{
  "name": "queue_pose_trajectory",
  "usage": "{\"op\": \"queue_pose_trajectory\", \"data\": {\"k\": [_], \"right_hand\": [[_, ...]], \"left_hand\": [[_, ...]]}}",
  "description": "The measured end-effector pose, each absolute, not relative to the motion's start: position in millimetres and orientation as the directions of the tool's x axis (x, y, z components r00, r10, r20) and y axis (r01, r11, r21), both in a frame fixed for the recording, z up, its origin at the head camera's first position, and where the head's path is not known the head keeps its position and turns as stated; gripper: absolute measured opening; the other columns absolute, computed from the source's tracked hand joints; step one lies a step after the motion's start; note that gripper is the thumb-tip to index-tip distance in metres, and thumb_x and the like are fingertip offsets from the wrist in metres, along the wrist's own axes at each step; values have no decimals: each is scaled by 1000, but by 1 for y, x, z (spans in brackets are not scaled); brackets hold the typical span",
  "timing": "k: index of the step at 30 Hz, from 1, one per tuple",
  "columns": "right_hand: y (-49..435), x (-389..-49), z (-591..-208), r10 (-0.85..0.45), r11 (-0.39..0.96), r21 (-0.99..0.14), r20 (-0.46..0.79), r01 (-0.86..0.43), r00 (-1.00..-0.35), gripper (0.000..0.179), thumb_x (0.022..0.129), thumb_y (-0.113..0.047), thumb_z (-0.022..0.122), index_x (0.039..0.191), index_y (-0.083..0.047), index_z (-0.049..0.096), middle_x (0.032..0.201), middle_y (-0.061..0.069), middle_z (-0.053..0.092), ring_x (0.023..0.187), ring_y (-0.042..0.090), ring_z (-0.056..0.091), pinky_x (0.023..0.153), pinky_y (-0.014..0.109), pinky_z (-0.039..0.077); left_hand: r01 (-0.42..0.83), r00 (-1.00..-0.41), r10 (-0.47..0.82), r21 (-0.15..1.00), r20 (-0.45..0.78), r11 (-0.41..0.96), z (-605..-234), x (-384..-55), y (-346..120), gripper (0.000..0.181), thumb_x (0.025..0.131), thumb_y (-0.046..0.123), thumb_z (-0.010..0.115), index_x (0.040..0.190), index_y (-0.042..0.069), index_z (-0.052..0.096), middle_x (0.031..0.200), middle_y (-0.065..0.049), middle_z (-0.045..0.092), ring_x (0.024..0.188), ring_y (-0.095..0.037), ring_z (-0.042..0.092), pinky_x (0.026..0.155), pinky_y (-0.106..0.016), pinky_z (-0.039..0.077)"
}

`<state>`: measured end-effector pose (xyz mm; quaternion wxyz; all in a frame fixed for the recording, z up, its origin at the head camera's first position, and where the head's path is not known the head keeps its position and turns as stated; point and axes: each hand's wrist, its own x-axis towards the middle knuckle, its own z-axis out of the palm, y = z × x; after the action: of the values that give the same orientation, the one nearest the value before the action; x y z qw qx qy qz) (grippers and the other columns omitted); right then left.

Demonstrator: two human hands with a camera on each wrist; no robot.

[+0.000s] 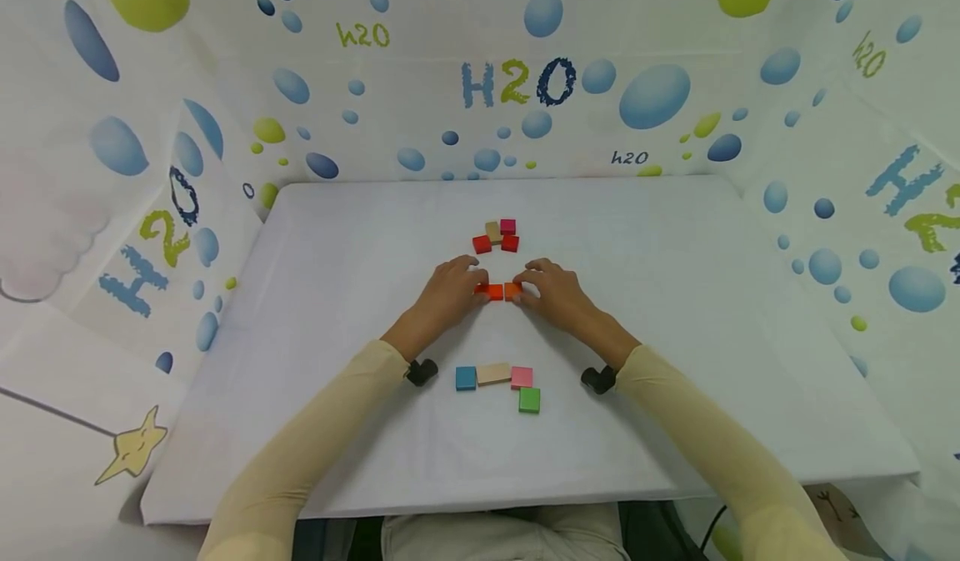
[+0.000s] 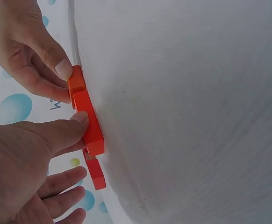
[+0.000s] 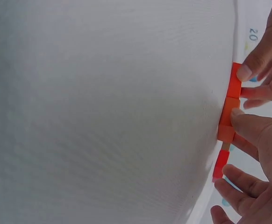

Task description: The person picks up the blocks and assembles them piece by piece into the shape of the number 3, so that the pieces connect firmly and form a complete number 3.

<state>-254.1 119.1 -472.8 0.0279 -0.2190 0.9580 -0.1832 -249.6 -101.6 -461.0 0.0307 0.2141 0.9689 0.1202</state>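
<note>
Mid-table in the head view, my left hand (image 1: 450, 292) pinches a red-orange block (image 1: 495, 293) between thumb and fingers. Opposite it, my right hand (image 1: 557, 293) pinches an orange block (image 1: 513, 292). The two blocks lie end to end, with a thin gap between them from above. In the left wrist view, the left thumb presses the near face of the red-orange block (image 2: 91, 128). Seen from the right wrist, the right thumb lies on the orange block (image 3: 229, 112). The fingers behind the blocks are partly hidden.
Beyond the hands sit two red blocks (image 1: 510, 243), a wooden block (image 1: 492, 229) and a dark pink block (image 1: 507, 227). Closer to the body lie a blue block (image 1: 466, 378), a wooden block (image 1: 493, 373), a pink block (image 1: 522, 378) and a green block (image 1: 529, 400).
</note>
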Motion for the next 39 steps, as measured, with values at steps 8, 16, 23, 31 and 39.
{"op": "queue_pose_trajectory", "data": {"k": [8,16,23,31,39], "right_hand": [[115,-255,-475,-438,832,-363,37,-420,-898,40,100,-35,75,135,-16,71,147,16,59,139,34,53,110,63,47],[113,-256,-475,-438,823,-384,43,-420,-898,41,99,-34,76,135,-15,71,147,16,59,140,34,52,109,62,47],[112,-256,-472,-444,817,-399,26,-417,-896,42,99,-34,76,135,-14,70,148,17,58,140,34,52,110,64,46],[117,-269,-461,-420,817,-452,-44,-357,-906,48,100,-36,73,141,-12,64,152,19,52,143,36,48,110,67,41],[121,-302,-450,-335,869,-418,-108,-263,-936,44,104,-39,67,139,-13,65,149,19,53,139,36,49,111,70,40]], "left_hand": [[405,-907,421,254,-10,878,-459,-248,-101,32,100,26,75,129,12,74,148,-14,60,146,-32,46,123,-54,37],[401,-909,416,240,-15,884,-459,-249,-103,33,100,27,75,130,13,74,149,-13,60,146,-32,47,123,-54,37],[397,-910,413,241,-17,885,-458,-249,-104,33,100,27,76,130,13,73,148,-13,60,145,-32,47,123,-53,38],[417,-901,433,235,-19,878,-456,-249,-103,32,100,26,75,129,12,73,146,-14,62,145,-32,48,123,-53,38],[415,-902,431,224,-26,882,-456,-251,-98,33,99,26,76,129,13,73,145,-13,63,143,-31,51,122,-52,40]]}}
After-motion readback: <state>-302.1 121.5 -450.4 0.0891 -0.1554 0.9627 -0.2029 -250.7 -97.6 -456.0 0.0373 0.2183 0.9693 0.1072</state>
